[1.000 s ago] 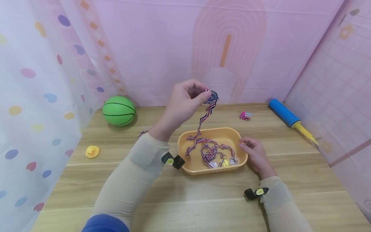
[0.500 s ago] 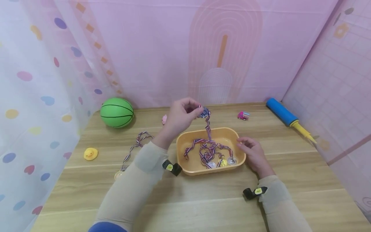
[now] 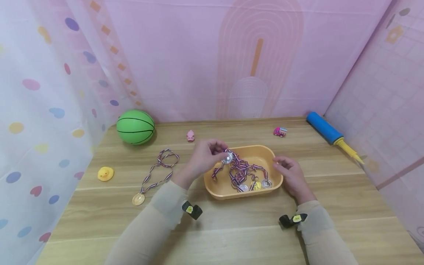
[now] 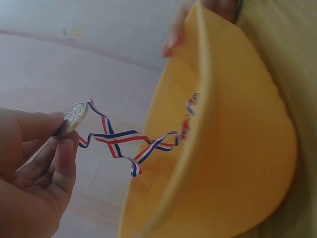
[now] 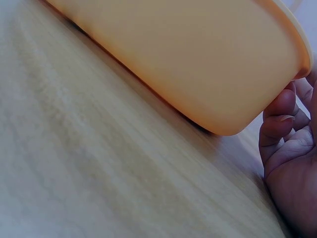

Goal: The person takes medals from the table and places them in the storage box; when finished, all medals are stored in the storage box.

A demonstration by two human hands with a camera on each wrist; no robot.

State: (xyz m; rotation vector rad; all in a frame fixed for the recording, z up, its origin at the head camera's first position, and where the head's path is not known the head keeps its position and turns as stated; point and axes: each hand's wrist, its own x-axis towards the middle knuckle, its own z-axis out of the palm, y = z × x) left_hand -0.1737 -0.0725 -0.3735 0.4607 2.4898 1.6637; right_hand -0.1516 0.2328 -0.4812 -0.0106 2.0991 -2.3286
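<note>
My left hand [image 3: 220,154] pinches a silver medal [image 3: 227,158] by its edge, just above the left end of an orange tray [image 3: 220,191]. The left wrist view shows thumb and fingers of that hand [image 4: 59,134] on the medal [image 4: 75,115], whose striped ribbon [image 4: 126,144] trails into the tray [image 4: 233,148]. Several more medals and tangled ribbons [image 3: 243,173] lie inside. My right hand [image 3: 279,165] holds the tray's right rim with curled fingers; in the right wrist view it [image 5: 282,124] sits against the tray's wall [image 5: 198,64].
A gold medal [image 3: 138,199] with a looped ribbon lies on the wooden table left of the tray. Further out are a green ball [image 3: 135,126], a yellow duck [image 3: 105,173], a pink pig [image 3: 190,135], a toy car [image 3: 280,131] and a blue pump [image 3: 326,130].
My left hand has come down from well above the tray to its left rim, bringing the medal and its ribbon with it. The right hand has stayed at the tray's right edge.
</note>
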